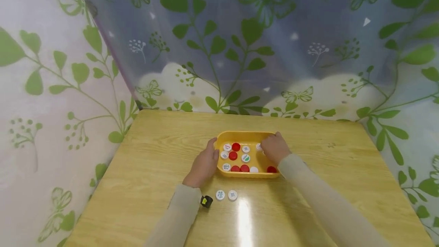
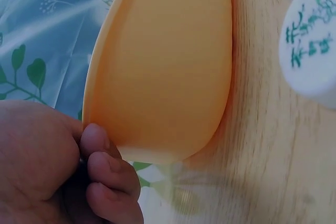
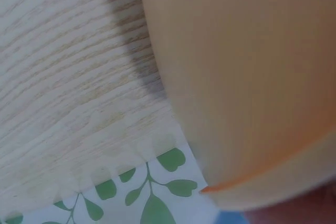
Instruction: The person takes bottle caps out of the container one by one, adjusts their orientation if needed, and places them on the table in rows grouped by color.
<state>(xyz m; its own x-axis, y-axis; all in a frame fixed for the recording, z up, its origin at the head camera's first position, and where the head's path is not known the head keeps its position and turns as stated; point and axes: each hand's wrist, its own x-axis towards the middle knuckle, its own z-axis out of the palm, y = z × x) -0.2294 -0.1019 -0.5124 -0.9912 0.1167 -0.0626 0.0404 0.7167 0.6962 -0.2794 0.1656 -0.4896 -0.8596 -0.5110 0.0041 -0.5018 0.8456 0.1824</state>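
Note:
A yellow plastic tray (image 1: 248, 137) stands on the table with several red bottle caps (image 1: 233, 156) and white bottle caps (image 1: 245, 158) lying inside. My left hand (image 1: 204, 165) grips its left end; in the left wrist view, curled fingers (image 2: 110, 174) hold the rim. My right hand (image 1: 275, 148) reaches over the right end into the tray, beside a white cap (image 1: 258, 146). Its fingertips are hidden, so what they hold cannot be seen. The right wrist view shows mostly the tray's outer wall (image 3: 241, 77), with a sliver of hand behind the rim.
Two white caps, one with a blue-green print (image 1: 220, 195) and one with a grey square (image 1: 233, 195), lie on the wooden table (image 1: 164, 140) in front of the tray. A black band with a yellow-green mark (image 1: 206, 201) sits at the left wrist. Leaf-patterned curtains (image 1: 219, 48) surround the table.

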